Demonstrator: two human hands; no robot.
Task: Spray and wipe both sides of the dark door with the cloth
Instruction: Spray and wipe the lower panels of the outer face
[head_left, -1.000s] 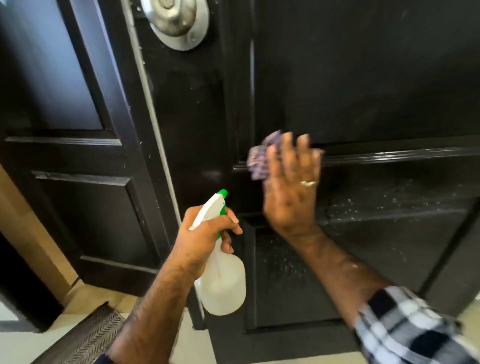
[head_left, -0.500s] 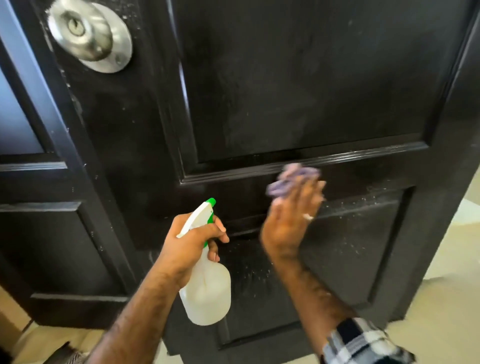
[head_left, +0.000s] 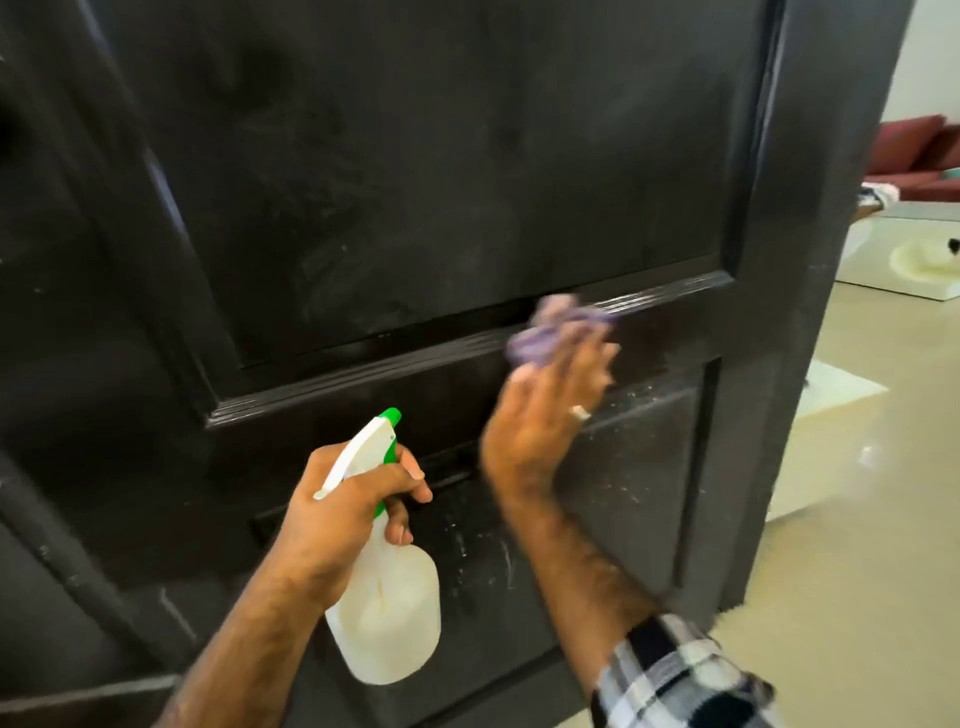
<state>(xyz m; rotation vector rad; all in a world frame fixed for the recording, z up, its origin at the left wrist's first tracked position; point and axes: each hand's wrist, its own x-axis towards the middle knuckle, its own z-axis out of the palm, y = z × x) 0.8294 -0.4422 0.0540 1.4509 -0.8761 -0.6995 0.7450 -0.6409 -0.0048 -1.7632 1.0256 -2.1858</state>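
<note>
The dark door (head_left: 415, 182) fills almost everything in front of me, a black panelled face with a glossy moulding running across between one large upper panel and one lower panel; the upper panel is dull and streaked with pale smears, while the lower one and the rail above it are flecked with white droplets; past the door's right edge a pale, shiny floor (head_left: 857, 519) opens out, with a reddish sofa (head_left: 914, 156) far back and a glass-topped low table (head_left: 898, 254) near it; my right hand (head_left: 545, 421) is up against the door just under the moulding, fingers fairly straight and pushing a bunched purple cloth (head_left: 550, 332) onto the wood, the cloth blurred and crumpled under my fingertips, touching the moulding's lower edge; there is one ring (head_left: 581, 412) on that hand, and a black-and-white checked sleeve (head_left: 675, 675) is pushed back on that forearm; my left hand (head_left: 343, 509) is wrapped round the neck of a spray bottle (head_left: 387, 613), fingers curled under the green trigger, thumb over the top; the bottle is translucent white with a white head and green nozzle tip, hanging upright, close in front of the lower panel, to the left of and lower than the cloth; I count one door, one cloth, one bottle, two hands; how much liquid the bottle holds I cannot tell.
</note>
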